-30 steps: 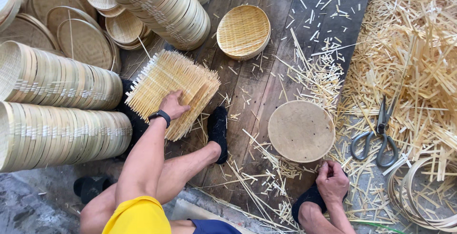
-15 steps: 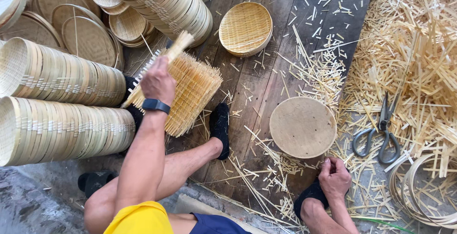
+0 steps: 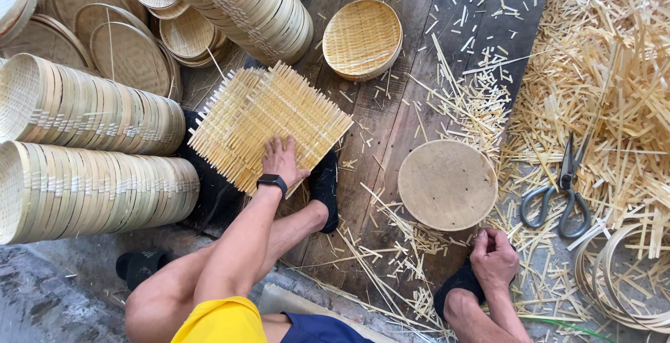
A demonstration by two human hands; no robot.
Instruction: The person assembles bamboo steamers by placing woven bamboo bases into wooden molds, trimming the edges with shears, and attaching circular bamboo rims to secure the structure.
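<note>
1. Two hands apart: left hand point(image 3: 283, 161) spread flat on the square pale woven bamboo-strip mat point(image 3: 269, 125), lying beside the stacked round bamboo trays point(image 3: 91, 189).
2. Right hand point(image 3: 494, 259) curled, empty, beside the round wooden disc point(image 3: 447, 184).
3. Mat looks light, springy, fraying; pinch its woven middle.

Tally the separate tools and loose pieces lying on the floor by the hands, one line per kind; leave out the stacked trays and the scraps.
Woven square mat, under the left hand: 1
Round wooden disc, just above the right hand: 1
Scissors: 1
Lone round woven basket: 1
Total: 4
</note>
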